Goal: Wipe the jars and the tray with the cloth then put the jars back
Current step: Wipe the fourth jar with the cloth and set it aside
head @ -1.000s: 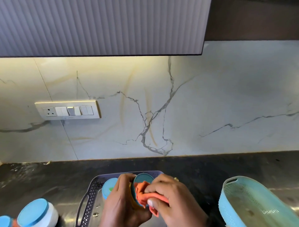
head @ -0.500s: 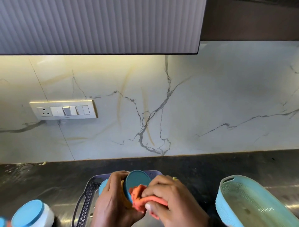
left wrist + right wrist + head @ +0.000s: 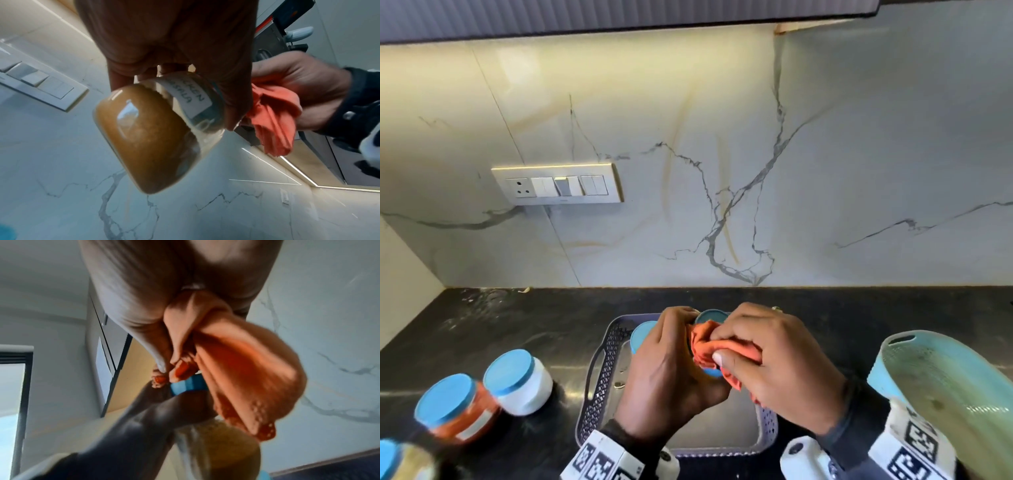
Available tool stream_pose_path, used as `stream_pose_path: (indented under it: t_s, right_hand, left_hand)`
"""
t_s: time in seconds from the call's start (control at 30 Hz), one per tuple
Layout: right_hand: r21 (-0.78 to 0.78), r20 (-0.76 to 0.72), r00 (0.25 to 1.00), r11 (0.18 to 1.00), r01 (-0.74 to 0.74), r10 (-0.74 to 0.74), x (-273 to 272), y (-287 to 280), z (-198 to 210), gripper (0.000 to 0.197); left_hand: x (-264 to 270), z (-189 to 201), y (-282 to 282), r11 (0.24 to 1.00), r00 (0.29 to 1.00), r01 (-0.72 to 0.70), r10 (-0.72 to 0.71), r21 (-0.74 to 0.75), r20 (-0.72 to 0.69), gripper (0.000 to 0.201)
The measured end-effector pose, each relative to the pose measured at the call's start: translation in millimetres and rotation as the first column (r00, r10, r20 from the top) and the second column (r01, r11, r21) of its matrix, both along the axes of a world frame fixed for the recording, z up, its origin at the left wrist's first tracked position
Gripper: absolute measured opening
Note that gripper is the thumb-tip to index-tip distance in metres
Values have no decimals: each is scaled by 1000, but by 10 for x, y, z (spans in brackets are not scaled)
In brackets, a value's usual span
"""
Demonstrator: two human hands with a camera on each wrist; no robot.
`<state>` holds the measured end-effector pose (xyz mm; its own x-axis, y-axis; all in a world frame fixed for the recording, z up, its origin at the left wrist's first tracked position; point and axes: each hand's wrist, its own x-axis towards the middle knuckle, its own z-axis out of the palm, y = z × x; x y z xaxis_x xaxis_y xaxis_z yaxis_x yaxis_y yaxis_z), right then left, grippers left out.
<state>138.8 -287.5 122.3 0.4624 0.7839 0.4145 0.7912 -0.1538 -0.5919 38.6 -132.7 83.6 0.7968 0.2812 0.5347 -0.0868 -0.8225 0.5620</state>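
Head: left hand (image 3: 671, 366) gripping jar (image 3: 710, 318) over tray (image 3: 599, 387), right hand (image 3: 777, 363) bunching cloth (image 3: 709, 346) against lid. Better: rotating jar while keeping cloth pressed.
Left wrist: showing brown powder and label on jar (image 3: 156, 134), hidden from head.
Right wrist: blurry; showing lid edge under cloth (image 3: 242, 373). Three jars sitting left of hands.

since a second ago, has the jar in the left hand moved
No: the held jar stays over the tray's far end, right of the jar standing there.
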Motion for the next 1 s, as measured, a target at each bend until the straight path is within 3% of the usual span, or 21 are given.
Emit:
stream_pose_path:
  t_s: [0.13, 0.3, 0.43, 0.6, 0.73, 0.87, 1.0]
  right_hand:
    - [18, 21, 975, 975, 219, -220, 222, 68, -43, 12]
    - [-4, -29, 998, 999, 51, -52, 5, 44, 10, 9]
    - [-23, -52, 967, 969, 247, -248, 252, 85, -70, 8]
    - [-14, -48, 981, 982, 188, -189, 101, 84, -45, 10]
    - [-63, -62, 937, 938, 340, -344, 256, 91, -56, 10]
    - [-9, -105, 975, 980, 196, -196, 82, 60, -21, 7]
    - [-18, -111, 946, 952, 305, -305, 206, 79, -41, 9]
  left_hand:
    - [84, -34, -95, 999, 1000, 2, -1, 34, -22, 67]
    - [75, -36, -78, 998, 999, 36, -36, 56, 4, 63]
    - [72, -44, -98, 997, 1000, 12, -10, 80, -28, 67]
    - [81, -38, -107, 996, 999, 22, -19, 88, -28, 62]
    - [89, -49, -121, 994, 997, 52, -46, 99, -61, 65]
    - [94, -16, -148, 995, 999, 19, -16, 101, -30, 61]
    - [97, -19, -140, 995, 998, 40, -35, 94, -46, 66]
